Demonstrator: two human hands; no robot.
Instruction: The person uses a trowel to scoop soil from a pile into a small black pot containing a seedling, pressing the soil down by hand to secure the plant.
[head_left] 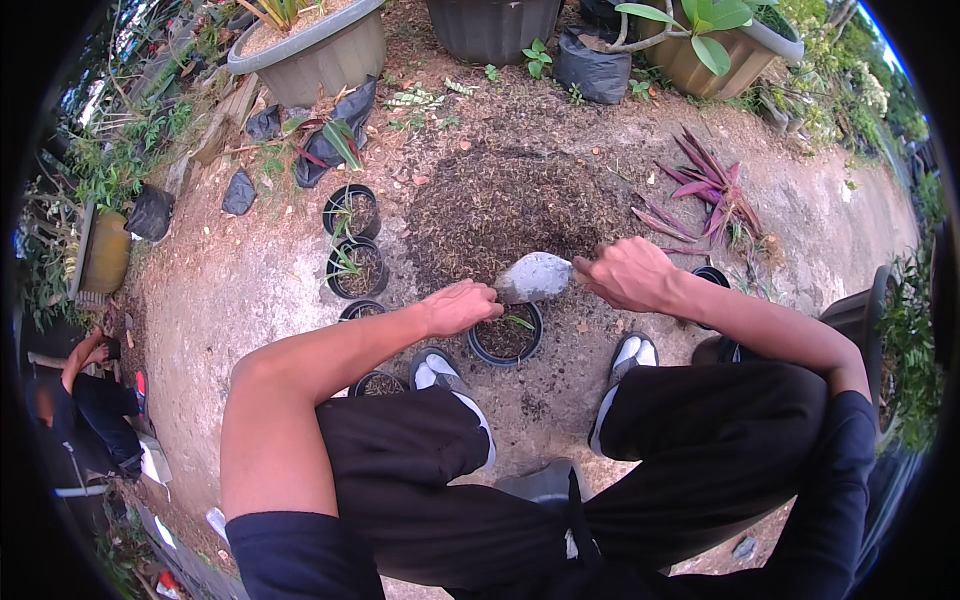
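My right hand [630, 275] is closed round the handle of the trowel [537, 277], whose soil-smeared blade reaches out leftward from my grip, over the far rim of the black pot [508, 361] between my feet. My left hand [463, 307] is beside the blade's tip at the pot's left edge, fingers curled, though I cannot tell whether they pinch anything. The small green plant [519, 321] in the pot lies just below the blade, between my two hands.

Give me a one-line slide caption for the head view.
Right hand holding a trowel by a small dark pot, left hand near the blade, loose dark soil beyond.
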